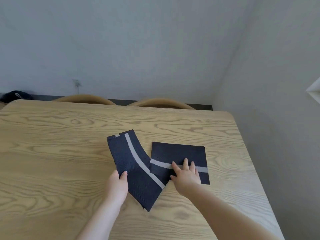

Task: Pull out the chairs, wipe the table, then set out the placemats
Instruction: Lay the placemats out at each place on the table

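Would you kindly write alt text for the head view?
Two hands set dark placemats on a wooden table: the left hand pinches one mat, bent upward; the right hand presses the other mat flat. Two chair backs show behind.

no readable text, labels or numbers

Two dark striped placemats [136, 163] [178, 153], overlapping, on table [52, 153]

Navy placemats [133, 158], grey stripe; pale wood-grain table [60, 153]; tan chairs [84, 99]
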